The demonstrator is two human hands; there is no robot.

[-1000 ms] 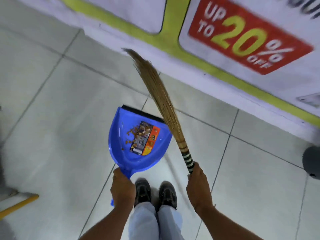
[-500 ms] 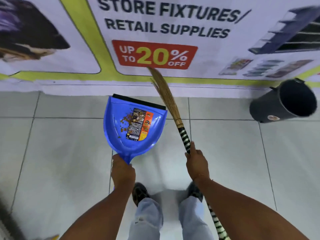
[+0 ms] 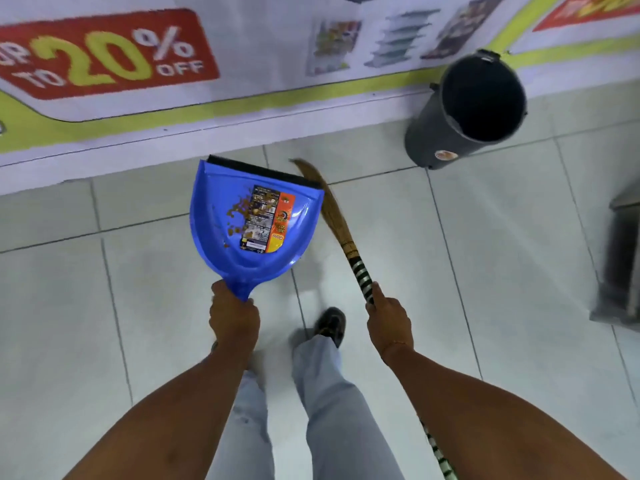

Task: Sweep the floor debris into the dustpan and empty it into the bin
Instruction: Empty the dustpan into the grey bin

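My left hand point(image 3: 234, 318) grips the handle of a blue dustpan point(image 3: 214, 237), held level above the tiled floor. Brown crumbs of debris point(image 3: 239, 216) lie inside it beside an orange and black label. My right hand point(image 3: 389, 318) holds the striped handle of a straw broom point(image 3: 334, 216), whose bristles point forward just right of the dustpan. A dark grey bin point(image 3: 433, 140) with an open mouth stands by the wall at the upper right, well beyond the broom's tip.
A printed banner wall point(image 3: 207, 98) runs along the far side of the floor. A grey metal fixture point(image 3: 623, 265) stands at the right edge. My legs and one dark shoe point(image 3: 330, 323) are below the hands.
The view has swung right and closer to the bin, which now sits nearer and larger. Dustpan and broom stay in my hands, carried forward with the debris still inside.
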